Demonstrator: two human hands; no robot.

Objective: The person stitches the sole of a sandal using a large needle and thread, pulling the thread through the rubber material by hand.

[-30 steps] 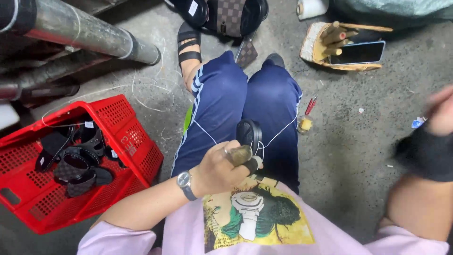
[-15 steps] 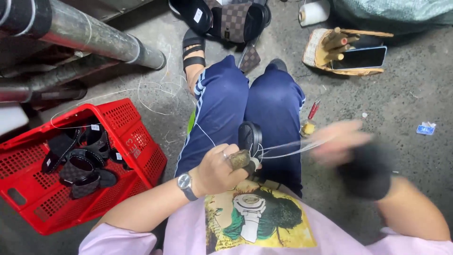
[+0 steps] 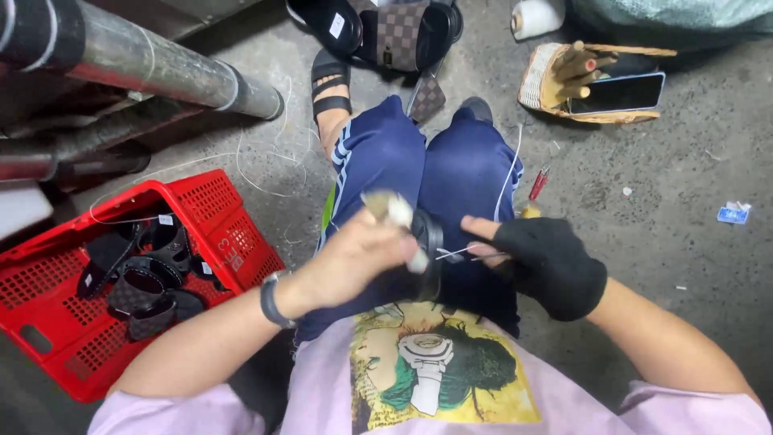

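While the left hand grips a black strap and a pale tool over the lap, the gloved right hand has come back in beside it.

Half a second ago the right hand was a blur out at 3 o'clock, drawing white thread taut; now it rests at the strap's 3 o'clock, fingers pinched on the thread, which suggests one stitch pulled through. Left fingers are closed around strap and tool. At 9 o'clock, a red crate holds more straps; at 1 o'clock, a phone lies on a basket.
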